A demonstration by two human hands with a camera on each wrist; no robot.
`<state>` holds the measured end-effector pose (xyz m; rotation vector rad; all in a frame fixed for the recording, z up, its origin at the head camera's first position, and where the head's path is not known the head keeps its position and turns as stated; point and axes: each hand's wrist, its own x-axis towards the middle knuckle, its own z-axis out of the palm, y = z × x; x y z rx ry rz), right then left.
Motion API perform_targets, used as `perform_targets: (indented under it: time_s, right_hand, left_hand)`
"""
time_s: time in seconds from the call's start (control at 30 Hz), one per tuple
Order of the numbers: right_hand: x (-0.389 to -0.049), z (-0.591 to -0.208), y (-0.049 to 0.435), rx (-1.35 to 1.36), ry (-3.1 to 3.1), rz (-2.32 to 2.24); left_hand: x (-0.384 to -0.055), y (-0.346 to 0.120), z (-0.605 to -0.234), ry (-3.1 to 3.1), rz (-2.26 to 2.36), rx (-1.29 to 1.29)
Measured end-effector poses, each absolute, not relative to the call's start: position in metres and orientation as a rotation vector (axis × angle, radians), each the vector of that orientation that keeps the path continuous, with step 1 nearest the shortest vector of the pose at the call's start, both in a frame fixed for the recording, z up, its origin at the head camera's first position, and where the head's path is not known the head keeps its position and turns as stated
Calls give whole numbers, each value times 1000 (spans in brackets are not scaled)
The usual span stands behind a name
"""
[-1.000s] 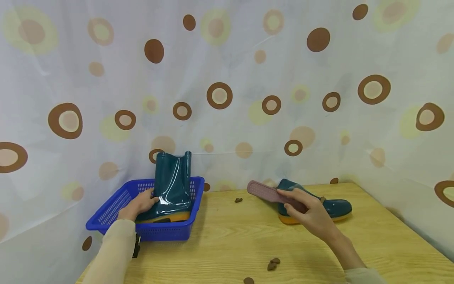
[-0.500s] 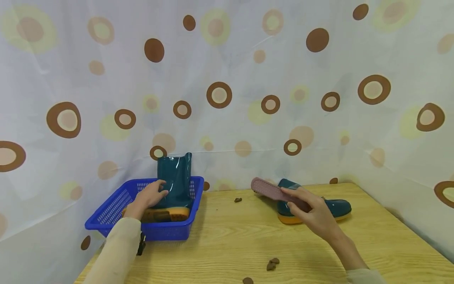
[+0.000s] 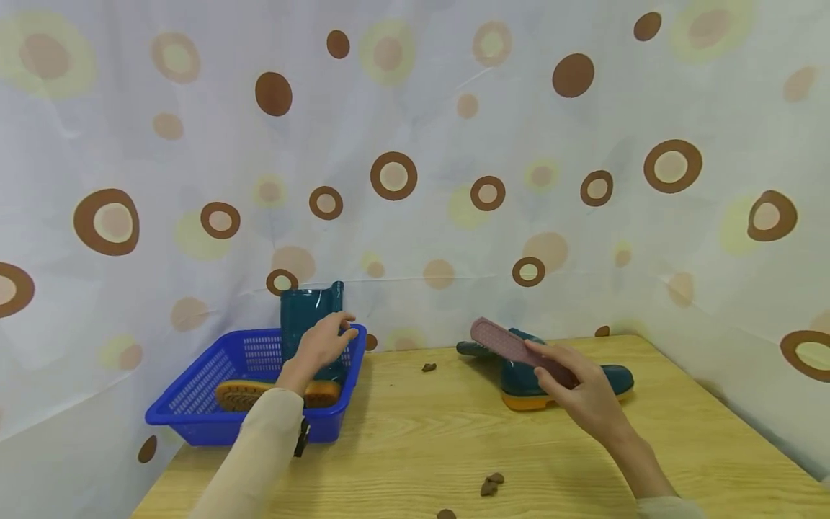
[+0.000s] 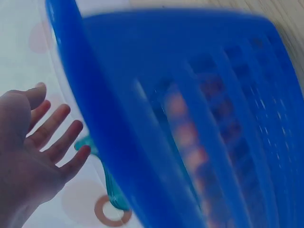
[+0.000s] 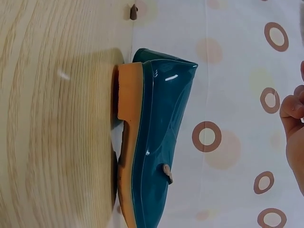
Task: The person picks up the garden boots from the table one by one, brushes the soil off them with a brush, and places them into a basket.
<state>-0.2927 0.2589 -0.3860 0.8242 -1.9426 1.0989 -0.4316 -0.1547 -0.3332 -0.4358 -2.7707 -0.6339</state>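
My left hand is over the blue basket, in front of a dark teal rubber boot with an orange sole. The boot stands in the basket, shaft up, its treaded sole partly showing. In the left wrist view the left hand has its fingers spread and holds nothing, beside the basket's rim. My right hand grips a mauve, flat, brush-like bar with a dotted face. Behind it rests a second teal boot, toe to the right; a brown lump sticks to its upper.
Brown lumps lie on the wooden table, including a cluster near the front, a piece at the bottom edge and another further back. A white curtain with round spots hangs behind and along the sides.
My left hand has let go of the boot in the basket and moved right and up across it. That boot has settled with more sole showing. The right hand's brush-like bar has shifted slightly right.
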Motion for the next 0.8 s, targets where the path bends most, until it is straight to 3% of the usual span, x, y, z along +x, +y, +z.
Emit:
perform_targets:
  time_s: [0.47, 0.8]
  right_hand:
    - [-288, -385, 275, 737, -1953, 1084]
    - [-285, -387, 276, 719, -1905, 1117]
  left_hand:
    - [-442, -56, -353, -2763, -526, -613]
    - [-436, -2, -381, -2843, -930, -636]
